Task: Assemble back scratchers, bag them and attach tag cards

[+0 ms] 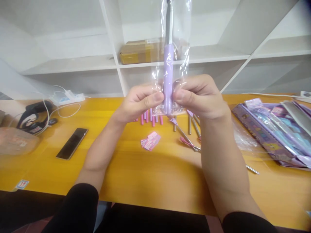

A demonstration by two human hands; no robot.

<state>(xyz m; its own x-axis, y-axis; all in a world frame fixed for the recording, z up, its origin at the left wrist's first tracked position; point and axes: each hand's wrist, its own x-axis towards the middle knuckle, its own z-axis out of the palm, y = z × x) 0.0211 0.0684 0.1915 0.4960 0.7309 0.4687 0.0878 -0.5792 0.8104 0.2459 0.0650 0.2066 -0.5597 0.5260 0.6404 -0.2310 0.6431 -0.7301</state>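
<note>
Between thumb and fingers, my left hand [145,99] pinches the lower left edge of a clear plastic bag [182,38]. My right hand [198,95] grips the same bag at its lower right. Inside stands an upright tool with a lilac handle [168,77] and a metal shaft [169,26]; its top runs out of view. Below the hands, several pink and lilac tubes [153,120] lie on the table beside a small pile of pink cards [151,141]. Metal rods with pink and lilac claw-shaped ends [183,131] lie partly behind my right forearm.
A patterned box [261,136] of bagged items is at the right on the yellow table [145,181]. To the left are a phone [72,143], a power strip [70,98] with cables and a black strap [30,116]. A taped carton [138,51] sits on the white shelf [89,63].
</note>
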